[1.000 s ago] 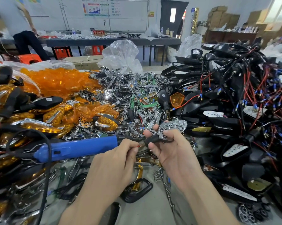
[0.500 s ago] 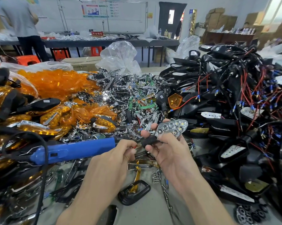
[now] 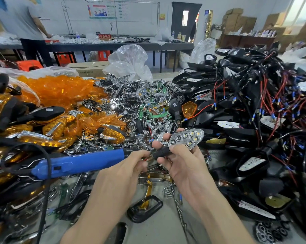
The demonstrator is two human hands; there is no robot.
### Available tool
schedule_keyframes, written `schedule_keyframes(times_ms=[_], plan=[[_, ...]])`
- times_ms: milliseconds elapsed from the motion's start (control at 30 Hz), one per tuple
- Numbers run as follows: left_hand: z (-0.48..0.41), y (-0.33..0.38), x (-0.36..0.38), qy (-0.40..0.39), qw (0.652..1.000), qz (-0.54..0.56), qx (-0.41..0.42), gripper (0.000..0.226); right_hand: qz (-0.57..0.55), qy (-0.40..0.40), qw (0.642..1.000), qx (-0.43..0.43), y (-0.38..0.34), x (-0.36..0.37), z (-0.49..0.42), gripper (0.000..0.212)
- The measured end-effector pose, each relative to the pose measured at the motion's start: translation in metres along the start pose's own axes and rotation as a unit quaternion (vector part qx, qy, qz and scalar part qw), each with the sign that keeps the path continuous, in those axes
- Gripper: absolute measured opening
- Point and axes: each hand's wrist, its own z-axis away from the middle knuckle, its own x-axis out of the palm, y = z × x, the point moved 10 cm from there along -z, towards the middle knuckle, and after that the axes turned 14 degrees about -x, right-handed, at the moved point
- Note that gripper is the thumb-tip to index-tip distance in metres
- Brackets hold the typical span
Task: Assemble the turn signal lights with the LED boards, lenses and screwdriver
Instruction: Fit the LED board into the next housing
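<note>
Your right hand grips the light by its black stem, just right of the screwdriver tip. Left hand fingers pinch the stem end. Probably light, stiff plastic. The reflector likely scratches, so hold the stem.

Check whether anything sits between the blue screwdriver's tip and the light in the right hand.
Yes. The left hand sits there: its fingertips pinch at the stem of the turn signal light and hide the screwdriver tip. The right hand grips that stem.

Bare table strip near, amber lenses left, wired housings right
</note>
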Motion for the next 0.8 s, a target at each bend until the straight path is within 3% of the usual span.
schedule_keyframes(times_ms=[267,500,800], plan=[[0.0018,0.0034,-0.0039,0.024,1.0,0.003,0.02,0.018,-0.013,-0.008,1.0,-0.001,0.0018,-0.0011,-0.0013,0.039],[0.0001,-0.0033,-0.0024,0.007,0.999,0.045,-0.015,0.032,-0.026,-0.008,1.0,0.003,0.004,0.0008,0.0006,0.04],[-0.0021,-0.0055,0.0033,0.015,1.0,-0.001,-0.017,0.025,-0.015,0.0,1.0,-0.006,0.0038,-0.0032,-0.0043,0.034]])
